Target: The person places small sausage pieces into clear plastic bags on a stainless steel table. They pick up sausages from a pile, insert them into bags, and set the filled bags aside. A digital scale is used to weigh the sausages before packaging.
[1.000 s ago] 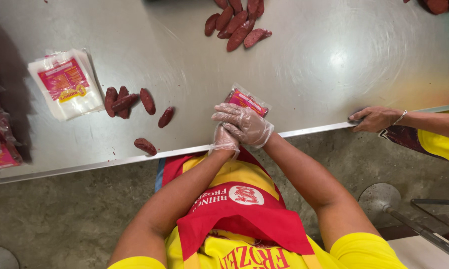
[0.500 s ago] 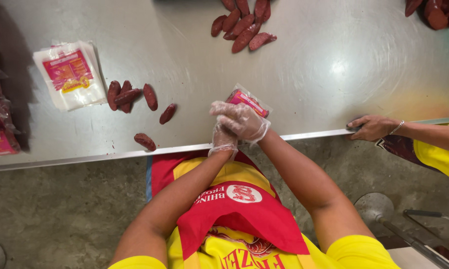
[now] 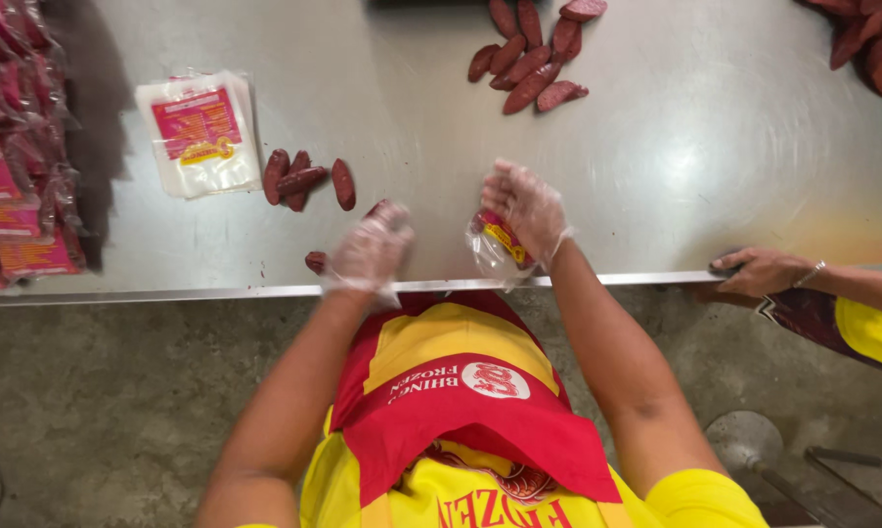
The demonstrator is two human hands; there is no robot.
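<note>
A clear pouch [image 3: 496, 246] with a red and yellow label is held pinched in the gloved right hand [image 3: 527, 207] at the counter [image 3: 676, 166] edge, while loosely curled left fingers [image 3: 377, 240] are lowered onto a dark red sausage [image 3: 316, 261], which needs a closing grip.

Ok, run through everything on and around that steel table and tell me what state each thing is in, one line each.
Left hand: gloved, over a sausage at the table edge; grip unclear.
Right hand: gloved, holding a clear plastic pouch.
Clear plastic pouch: upright, crumpled, partly filled.
Loose sausages: lying unpacked in a small cluster.
Farther sausages: piled, unpacked.
Empty pouches: flat stack.
Filled packs: heaped at table's end.
Co-worker's hand: bare, resting on table edge.
</note>
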